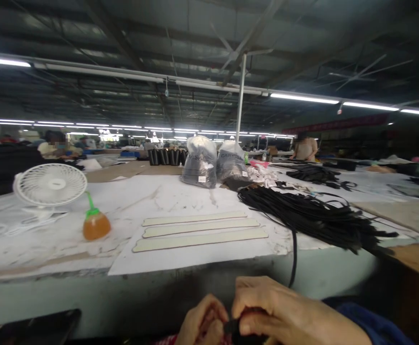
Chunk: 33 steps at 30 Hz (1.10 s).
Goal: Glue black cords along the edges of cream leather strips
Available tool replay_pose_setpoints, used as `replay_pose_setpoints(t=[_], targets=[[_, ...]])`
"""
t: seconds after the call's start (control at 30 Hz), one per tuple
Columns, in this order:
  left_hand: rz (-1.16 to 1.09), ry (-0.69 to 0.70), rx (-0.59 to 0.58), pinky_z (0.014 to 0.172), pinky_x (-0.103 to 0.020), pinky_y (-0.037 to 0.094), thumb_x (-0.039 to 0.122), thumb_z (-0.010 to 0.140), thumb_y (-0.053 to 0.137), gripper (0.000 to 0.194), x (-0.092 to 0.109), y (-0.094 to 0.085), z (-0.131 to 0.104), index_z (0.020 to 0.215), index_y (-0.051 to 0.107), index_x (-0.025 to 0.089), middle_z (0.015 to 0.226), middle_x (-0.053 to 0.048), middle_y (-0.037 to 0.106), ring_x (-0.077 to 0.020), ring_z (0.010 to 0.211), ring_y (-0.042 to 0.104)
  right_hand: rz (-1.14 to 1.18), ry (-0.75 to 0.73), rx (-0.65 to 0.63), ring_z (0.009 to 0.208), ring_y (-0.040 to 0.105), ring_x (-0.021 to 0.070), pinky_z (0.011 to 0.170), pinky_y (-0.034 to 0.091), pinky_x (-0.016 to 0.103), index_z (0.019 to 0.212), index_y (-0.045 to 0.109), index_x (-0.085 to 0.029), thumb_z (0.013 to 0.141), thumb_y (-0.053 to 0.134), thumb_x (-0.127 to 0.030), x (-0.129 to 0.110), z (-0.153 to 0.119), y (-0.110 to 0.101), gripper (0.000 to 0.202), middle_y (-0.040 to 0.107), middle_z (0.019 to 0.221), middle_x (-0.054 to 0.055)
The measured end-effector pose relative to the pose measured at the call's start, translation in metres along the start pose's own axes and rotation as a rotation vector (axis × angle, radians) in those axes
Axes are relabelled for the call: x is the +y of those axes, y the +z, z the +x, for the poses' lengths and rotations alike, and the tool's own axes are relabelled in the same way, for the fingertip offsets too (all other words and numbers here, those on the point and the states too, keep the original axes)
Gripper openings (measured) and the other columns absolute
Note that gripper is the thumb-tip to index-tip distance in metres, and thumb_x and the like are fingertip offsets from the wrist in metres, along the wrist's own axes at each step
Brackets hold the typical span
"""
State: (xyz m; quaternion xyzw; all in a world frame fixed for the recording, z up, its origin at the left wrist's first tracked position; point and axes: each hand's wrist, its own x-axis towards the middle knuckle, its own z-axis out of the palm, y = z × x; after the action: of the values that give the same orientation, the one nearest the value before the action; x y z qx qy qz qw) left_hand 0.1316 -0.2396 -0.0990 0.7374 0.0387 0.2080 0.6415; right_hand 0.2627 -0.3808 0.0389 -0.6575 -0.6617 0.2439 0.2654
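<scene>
Low in the view, in front of the table edge, my left hand (205, 322) has its fingers curled together around one end of a small black piece (233, 327). My right hand (270, 306) pinches the same dark piece from the other side, thumb and fingers pressed together. Most of the piece is hidden by the fingers and the frame's lower edge. Beyond the hands, three long pale strips (200, 239) with dark edges lie side by side on white paper (130, 261). A big bundle of black straps (302, 215) lies to their right, one strap hanging over the table edge.
On the left stand a white fan (51, 184) and a bottle of amber liquid (96, 226) with a green spout. Two plastic-wrapped bags (199, 163) stand farther back. One person (304, 147) is at the back right, another (56, 146) at the back left.
</scene>
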Motion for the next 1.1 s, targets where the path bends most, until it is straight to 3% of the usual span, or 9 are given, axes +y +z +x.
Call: replay_pose_setpoints(t=[0.13,0.27,0.5,0.6,0.7,0.77,0.83,0.93,1.1], targets=[[-0.014,-0.077,0.184,0.052,-0.021,0.039,0.067,0.083,0.041,0.051,0.022,-0.004,-0.009,0.071,0.052,0.018,0.064,0.000,0.050,-0.0101,0.055,0.046,0.259,0.129,-0.062,0.056,0.050,0.0073,0.050,0.037,0.016,0.084,0.056,-0.020,0.076,0.064,-0.020,0.017,0.028,0.029,0.011,0.057,0.071,-0.005],[-0.147,-0.126,0.283,0.051,-0.022,0.039,0.067,0.085,0.033,0.053,0.022,-0.009,-0.013,0.075,0.051,0.018,0.061,0.001,0.048,-0.0105,0.051,0.047,0.385,0.105,-0.053,0.049,0.045,0.0059,0.045,0.033,0.017,0.081,0.048,-0.019,0.079,0.056,-0.017,0.031,0.050,0.046,0.008,0.058,0.067,-0.006],[0.107,-0.136,0.353,0.044,-0.021,0.029,0.058,0.087,0.042,0.046,0.019,-0.021,-0.006,0.061,0.040,0.020,0.046,0.005,0.039,-0.0084,0.043,0.037,-0.301,-0.135,0.139,0.077,0.059,0.0145,0.070,0.046,0.024,0.098,0.064,-0.024,0.091,0.051,-0.028,0.027,0.045,0.050,0.015,0.062,0.091,0.002],[0.439,0.008,0.518,0.060,-0.024,0.043,0.054,0.088,0.040,0.045,0.032,-0.065,-0.013,0.064,0.053,0.019,0.063,-0.001,0.056,-0.0143,0.062,0.053,-0.483,-0.108,0.322,0.075,0.063,0.0164,0.067,0.048,0.025,0.110,0.063,-0.020,0.096,0.041,-0.032,0.042,0.035,0.019,0.029,0.065,0.093,0.007],[0.774,0.016,0.829,0.080,-0.032,0.047,0.056,0.084,0.043,0.037,0.038,-0.140,-0.019,0.086,0.063,0.024,0.092,-0.001,0.067,-0.0229,0.089,0.059,-0.603,0.070,0.560,0.087,0.064,0.0220,0.076,0.048,0.029,0.108,0.066,-0.019,0.093,0.044,-0.034,0.075,0.021,-0.038,0.030,0.069,0.099,0.010],[0.939,-0.026,0.798,0.083,-0.040,0.047,0.057,0.082,0.042,0.042,0.036,-0.189,-0.016,0.097,0.063,0.025,0.105,-0.002,0.067,-0.0282,0.099,0.058,-0.627,0.251,0.647,0.088,0.064,0.0236,0.076,0.046,0.030,0.103,0.068,-0.018,0.090,0.048,-0.032,0.102,0.015,-0.074,0.028,0.070,0.098,0.009],[1.007,-0.020,0.648,0.092,-0.045,0.045,0.056,0.082,0.040,0.046,0.029,-0.224,-0.008,0.105,0.062,0.022,0.108,-0.005,0.068,-0.0299,0.105,0.057,-0.563,0.318,0.599,0.082,0.064,0.0218,0.072,0.045,0.027,0.100,0.069,-0.018,0.089,0.047,-0.033,0.125,0.016,-0.097,0.028,0.072,0.092,0.007],[1.048,0.017,0.504,0.099,-0.046,0.041,0.054,0.083,0.038,0.049,0.020,-0.247,0.011,0.110,0.060,0.019,0.105,-0.007,0.071,-0.0294,0.108,0.057,-0.497,0.270,0.487,0.079,0.063,0.0198,0.070,0.044,0.025,0.095,0.070,-0.017,0.088,0.046,-0.032,0.147,0.028,-0.105,0.030,0.071,0.089,0.006],[1.094,0.027,0.417,0.092,-0.041,0.046,0.054,0.084,0.036,0.051,0.016,-0.245,0.025,0.114,0.060,0.019,0.099,-0.006,0.073,-0.0278,0.100,0.061,-0.526,0.331,0.443,0.078,0.062,0.0196,0.070,0.043,0.025,0.089,0.071,-0.015,0.086,0.044,-0.027,0.157,0.043,-0.093,0.030,0.071,0.089,0.008]])
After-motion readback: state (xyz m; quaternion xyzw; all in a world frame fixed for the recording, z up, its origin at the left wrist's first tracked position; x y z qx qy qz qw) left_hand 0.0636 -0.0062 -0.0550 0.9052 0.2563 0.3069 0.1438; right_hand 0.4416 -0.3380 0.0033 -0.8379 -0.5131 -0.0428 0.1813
